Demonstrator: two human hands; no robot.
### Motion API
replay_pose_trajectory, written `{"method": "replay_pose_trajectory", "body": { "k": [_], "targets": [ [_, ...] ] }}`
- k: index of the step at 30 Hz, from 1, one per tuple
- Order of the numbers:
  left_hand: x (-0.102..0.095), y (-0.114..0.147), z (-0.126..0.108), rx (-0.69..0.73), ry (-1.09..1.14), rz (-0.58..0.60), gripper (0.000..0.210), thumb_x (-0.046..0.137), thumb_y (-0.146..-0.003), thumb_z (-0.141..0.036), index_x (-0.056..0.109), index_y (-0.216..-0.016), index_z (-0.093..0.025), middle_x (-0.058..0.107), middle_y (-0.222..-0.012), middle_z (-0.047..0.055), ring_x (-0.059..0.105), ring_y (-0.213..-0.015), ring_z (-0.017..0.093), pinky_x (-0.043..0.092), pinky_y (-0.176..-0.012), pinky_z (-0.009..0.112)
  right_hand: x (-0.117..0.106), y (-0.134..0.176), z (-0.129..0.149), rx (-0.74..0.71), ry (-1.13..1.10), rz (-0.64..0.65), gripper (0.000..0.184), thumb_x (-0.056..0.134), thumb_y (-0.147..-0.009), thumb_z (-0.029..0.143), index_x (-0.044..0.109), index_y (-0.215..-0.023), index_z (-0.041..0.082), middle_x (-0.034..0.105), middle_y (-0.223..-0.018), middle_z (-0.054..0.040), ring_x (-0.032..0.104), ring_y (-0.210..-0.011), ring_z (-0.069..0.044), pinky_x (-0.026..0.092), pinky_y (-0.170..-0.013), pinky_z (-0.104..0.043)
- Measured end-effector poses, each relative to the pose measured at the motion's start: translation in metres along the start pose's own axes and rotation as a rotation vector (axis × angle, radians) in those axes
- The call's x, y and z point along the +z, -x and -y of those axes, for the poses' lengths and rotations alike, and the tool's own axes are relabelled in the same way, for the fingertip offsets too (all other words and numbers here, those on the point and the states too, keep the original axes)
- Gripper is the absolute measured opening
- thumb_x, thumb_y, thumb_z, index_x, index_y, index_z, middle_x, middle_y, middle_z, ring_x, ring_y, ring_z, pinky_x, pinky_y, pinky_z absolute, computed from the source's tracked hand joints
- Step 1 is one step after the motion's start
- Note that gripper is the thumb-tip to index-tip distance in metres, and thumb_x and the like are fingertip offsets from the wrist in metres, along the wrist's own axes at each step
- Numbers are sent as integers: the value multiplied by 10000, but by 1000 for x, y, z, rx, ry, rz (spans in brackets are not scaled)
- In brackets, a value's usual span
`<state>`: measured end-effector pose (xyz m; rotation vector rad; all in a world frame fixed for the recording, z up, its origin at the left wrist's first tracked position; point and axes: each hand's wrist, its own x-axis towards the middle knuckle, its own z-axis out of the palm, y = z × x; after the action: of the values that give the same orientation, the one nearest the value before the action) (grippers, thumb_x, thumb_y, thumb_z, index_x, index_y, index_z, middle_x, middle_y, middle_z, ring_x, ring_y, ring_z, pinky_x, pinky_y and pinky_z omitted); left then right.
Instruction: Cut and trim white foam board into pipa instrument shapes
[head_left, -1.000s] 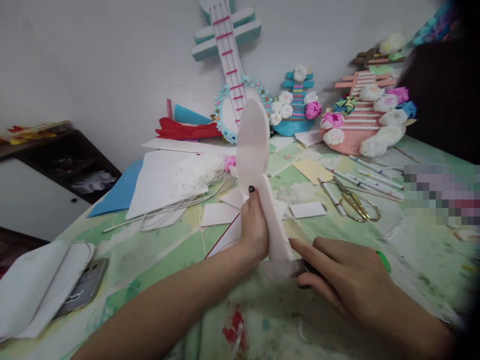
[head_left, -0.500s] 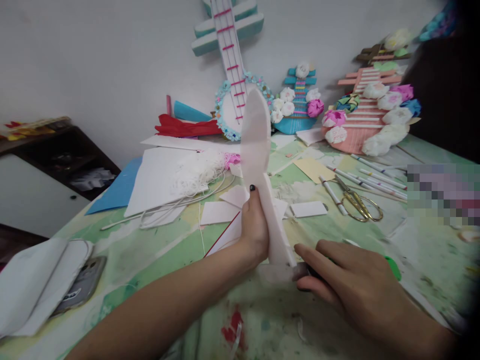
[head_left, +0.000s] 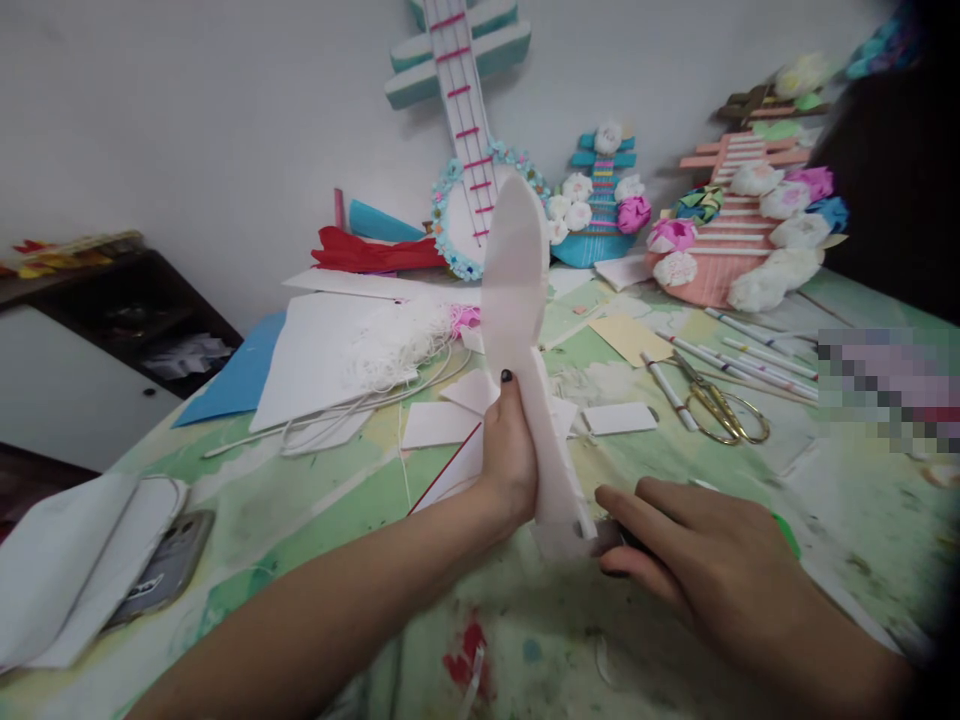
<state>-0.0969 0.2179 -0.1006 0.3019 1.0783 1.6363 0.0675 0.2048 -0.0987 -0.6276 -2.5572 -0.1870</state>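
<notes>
This looks like a craft workspace; whether in a home or a studio cannot be told. Gold-handled scissors [head_left: 703, 386], pens [head_left: 667, 391] and paper sheets [head_left: 292, 350] lie on a paint-stained tabletop [head_left: 315, 500], with flower-trimmed model string instruments [head_left: 596, 249] along the wall [head_left: 225, 120].

We are seeing the stringed instrument [head_left: 466, 120] cut off at the top, the phone [head_left: 171, 572] partly covered by white sheets [head_left: 71, 572] and the blurred tool [head_left: 559, 542] partly hidden in the right hand [head_left: 705, 545]; we are finding the pixelated patch [head_left: 892, 385] unreadable.
</notes>
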Motion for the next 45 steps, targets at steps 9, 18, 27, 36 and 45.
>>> {"method": "replay_pose_trajectory", "body": {
  "k": [9,18,27,36,45],
  "targets": [
    [-8,-7,7,25,-19,9,344,562,-779,-556,591,-771,-214,530,-468,-20,571,-533,148,402,-521,227,0,-1,-1,-10,-15,38,466,263,-970,452,619,-853,174,561,-580,-21,550,-468,-145,307,-417,-252],
    [-15,-10,13,67,-17,21,361,578,-758,-575,577,-734,-214,488,-453,-28,530,-503,143,387,-492,233,2,-1,-1,-5,12,41,455,253,-971,458,601,-853,188,562,-578,-15,533,-462,-134,303,-427,-248],
    [-13,-9,18,152,-189,-3,469,495,-765,-650,556,-684,-192,471,-462,-30,496,-491,135,377,-499,243,0,-1,1,-18,15,61,413,258,-970,448,572,-914,185,565,-607,-5,553,-470,-153,342,-429,-258],
    [-8,-8,20,248,-288,-68,474,492,-778,-636,572,-744,-170,570,-624,8,515,-610,144,417,-603,261,1,-4,6,-11,-39,56,496,220,-934,538,555,-870,177,559,-606,-11,542,-478,-149,351,-439,-256],
    [-5,3,12,-82,-113,296,591,621,-677,-645,620,-974,-134,650,-821,91,592,-700,179,453,-645,283,5,0,-8,64,-74,77,412,258,-957,496,505,-794,209,527,-612,-2,502,-499,-142,287,-457,-250]
  ]
}}
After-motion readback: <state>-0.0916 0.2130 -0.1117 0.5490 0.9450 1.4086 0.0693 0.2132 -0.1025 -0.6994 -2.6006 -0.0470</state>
